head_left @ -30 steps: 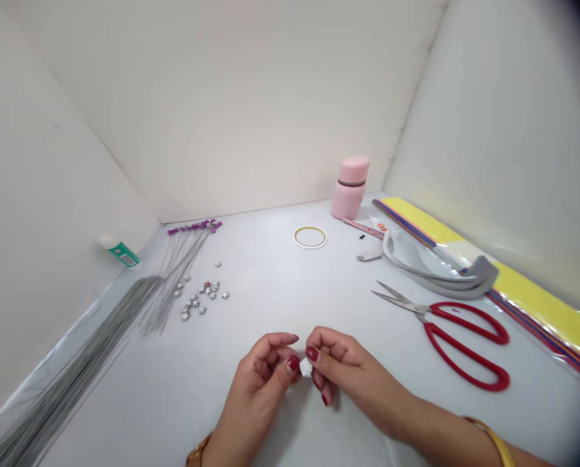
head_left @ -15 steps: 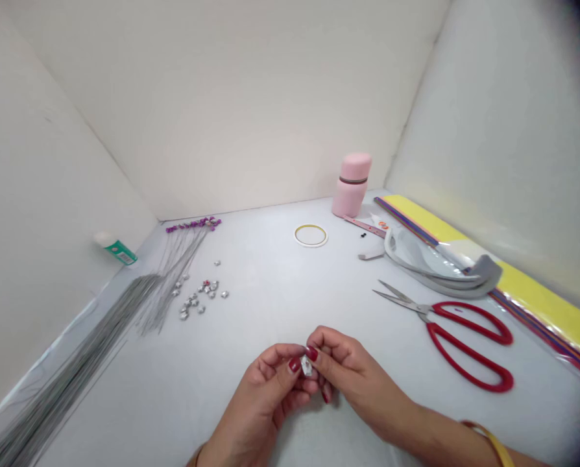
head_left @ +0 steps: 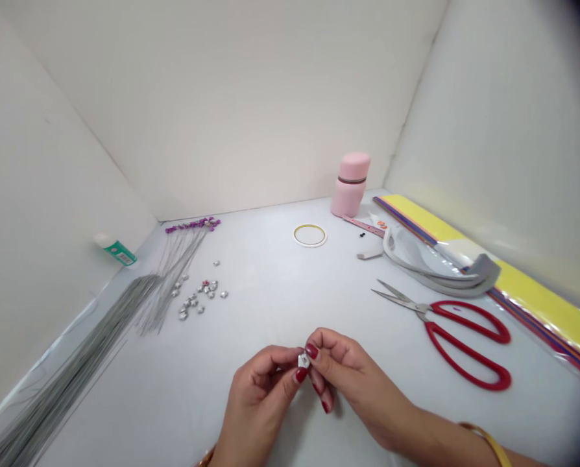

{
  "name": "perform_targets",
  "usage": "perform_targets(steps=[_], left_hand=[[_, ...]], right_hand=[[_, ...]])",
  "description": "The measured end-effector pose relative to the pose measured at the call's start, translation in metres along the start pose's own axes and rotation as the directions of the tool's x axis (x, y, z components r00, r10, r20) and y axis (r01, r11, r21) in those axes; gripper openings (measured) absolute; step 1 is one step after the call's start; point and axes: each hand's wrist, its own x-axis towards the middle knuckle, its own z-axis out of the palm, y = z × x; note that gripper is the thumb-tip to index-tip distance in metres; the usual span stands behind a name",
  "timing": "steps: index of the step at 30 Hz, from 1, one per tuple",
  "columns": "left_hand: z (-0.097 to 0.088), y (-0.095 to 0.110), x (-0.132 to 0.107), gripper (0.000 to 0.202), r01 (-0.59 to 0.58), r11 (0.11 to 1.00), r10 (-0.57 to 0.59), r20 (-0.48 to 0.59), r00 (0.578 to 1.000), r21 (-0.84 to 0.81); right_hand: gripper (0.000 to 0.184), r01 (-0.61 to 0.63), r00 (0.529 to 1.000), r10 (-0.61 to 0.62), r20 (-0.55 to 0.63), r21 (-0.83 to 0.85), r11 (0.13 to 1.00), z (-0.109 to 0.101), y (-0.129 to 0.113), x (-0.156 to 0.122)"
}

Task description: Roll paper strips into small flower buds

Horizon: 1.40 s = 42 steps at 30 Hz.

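Note:
Between my two hands, low in the middle of the head view, is a small silver folded paper star (head_left: 303, 360). My left hand (head_left: 266, 383) pinches it from the left between thumb and index finger. From the other side, the thumb and index fingertip of my right hand (head_left: 343, 370) press on its upper right edge. Both hands are closed around it, just above the table. Several similar silver stars (head_left: 193, 301) lie loose to the left, with one reddish piece (head_left: 205, 283) among them.
Red-handled scissors (head_left: 421, 310) lie partly open at right, near silver paper strips (head_left: 431, 279) and yellow sheets (head_left: 528, 285). Farther back are a pink flask (head_left: 351, 185) and a tape roll (head_left: 310, 226). Wire stems (head_left: 90, 344), purple-tipped stems (head_left: 193, 225) and a green-labelled tube (head_left: 119, 251) are left.
The star has turned and risen slightly between my fingertips. My left thumb has shifted to its lower edge, and my right lower fingers have spread downward a little.

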Motion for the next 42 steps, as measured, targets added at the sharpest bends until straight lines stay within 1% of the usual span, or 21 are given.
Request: perform_targets(steps=[3, 7, 11, 13, 15, 17, 19, 22, 26, 31, 35, 37, 39, 42], left_hand=[[0.000, -0.002, 0.001, 0.012, -0.006, 0.998, 0.007, 0.028, 1.000, -0.061], [-0.004, -0.007, 0.003, 0.009, 0.033, 0.997, -0.033, 0.001, 0.999, -0.073], [-0.008, -0.008, 0.005, 0.008, 0.112, 0.970, -0.101, 0.059, 0.993, -0.217], [-0.008, -0.007, 0.005, 0.010, 0.157, 0.945, -0.147, 0.057, 0.988, -0.287], [-0.007, -0.006, 0.006, 0.012, 0.200, 0.921, -0.192, 0.057, 0.980, -0.335], [-0.007, -0.005, 0.006, 0.014, 0.245, 0.895, -0.231, 0.083, 0.969, -0.374], [-0.008, -0.005, 0.006, 0.015, 0.267, 0.880, -0.253, 0.089, 0.963, -0.392], [-0.009, -0.007, 0.006, 0.017, 0.265, 0.887, -0.260, 0.067, 0.963, -0.378], [-0.010, -0.009, 0.006, 0.013, 0.218, 0.917, -0.208, 0.067, 0.976, -0.335], [-0.011, -0.010, 0.005, 0.008, 0.185, 0.949, -0.161, 0.113, 0.981, -0.257], [-0.011, -0.010, 0.004, 0.007, 0.162, 0.959, -0.148, 0.074, 0.986, -0.234], [-0.010, -0.010, 0.004, 0.007, 0.146, 0.965, -0.130, 0.087, 0.988, -0.219], [-0.009, -0.009, 0.004, 0.013, 0.139, 0.968, -0.118, 0.112, 0.987, -0.210], [-0.008, -0.009, 0.003, 0.016, 0.129, 0.975, -0.119, 0.066, 0.991, -0.179]], right_hand=[[0.025, -0.011, 1.000, 0.010, 0.018, 0.019, 1.000, 0.000, 0.001, -0.001], [0.026, -0.025, 0.999, 0.024, 0.025, 0.054, 0.998, 0.000, 0.000, -0.001], [0.024, -0.041, 0.998, 0.036, 0.054, 0.095, 0.995, 0.000, -0.001, -0.001], [0.023, -0.060, 0.996, 0.050, 0.079, 0.139, 0.989, 0.001, -0.002, -0.001], [0.023, -0.084, 0.992, 0.064, 0.110, 0.182, 0.980, 0.001, -0.003, 0.000], [0.025, -0.104, 0.988, 0.076, 0.134, 0.213, 0.972, 0.002, -0.004, 0.000], [0.025, -0.126, 0.985, 0.093, 0.144, 0.242, 0.962, 0.002, -0.005, 0.000], [0.023, -0.171, 0.979, 0.131, 0.157, 0.273, 0.947, 0.002, -0.005, 0.000], [0.020, -0.196, 0.975, 0.160, 0.152, 0.271, 0.942, 0.002, -0.006, -0.001], [0.022, -0.137, 0.989, 0.121, 0.089, 0.211, 0.968, 0.004, -0.007, -0.005], [0.025, -0.067, 0.997, 0.061, 0.051, 0.136, 0.988, 0.006, -0.006, -0.006], [0.027, -0.044, 0.999, 0.041, 0.028, 0.088, 0.995, 0.007, -0.006, -0.005], [0.029, -0.033, 0.999, 0.033, 0.008, 0.055, 0.998, 0.007, -0.006, -0.005], [0.030, -0.039, 0.999, 0.039, 0.013, 0.033, 0.999, 0.008, -0.007, -0.005]])
